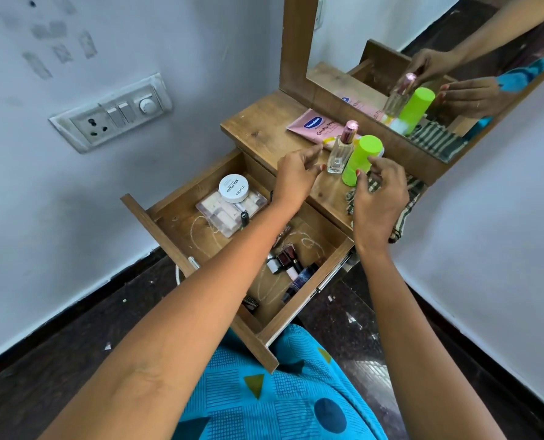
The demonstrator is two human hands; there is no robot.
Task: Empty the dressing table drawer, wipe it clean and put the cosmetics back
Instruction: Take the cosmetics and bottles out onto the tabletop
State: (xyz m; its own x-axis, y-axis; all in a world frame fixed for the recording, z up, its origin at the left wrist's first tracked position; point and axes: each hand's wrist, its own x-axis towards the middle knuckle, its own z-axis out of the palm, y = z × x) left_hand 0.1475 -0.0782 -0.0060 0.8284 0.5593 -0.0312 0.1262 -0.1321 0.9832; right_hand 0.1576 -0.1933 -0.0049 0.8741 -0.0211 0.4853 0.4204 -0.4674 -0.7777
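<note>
The wooden drawer (pixel 156 236) of the dressing table is pulled out. It holds a white round jar (pixel 233 188) on a clear plastic case (pixel 220 217), and several small nail polish bottles (pixel 291 265). On the tabletop (pixel 258 128) stand a glass perfume bottle (pixel 339 154) with a pink cap and a green bottle (pixel 361 160), and a pink tube (pixel 312 125) lies behind them. My left hand (pixel 296 176) hovers just left of the perfume bottle, fingers loosely curled, holding nothing. My right hand (pixel 378 198) is beside the green bottle with its fingertips close to it, above a striped cloth (pixel 412 188).
A wood-framed mirror (pixel 391 42) stands at the back of the table and reflects both hands and the bottles. A switchboard (pixel 112 112) is on the wall to the left. White walls close in on both sides, with dark floor below.
</note>
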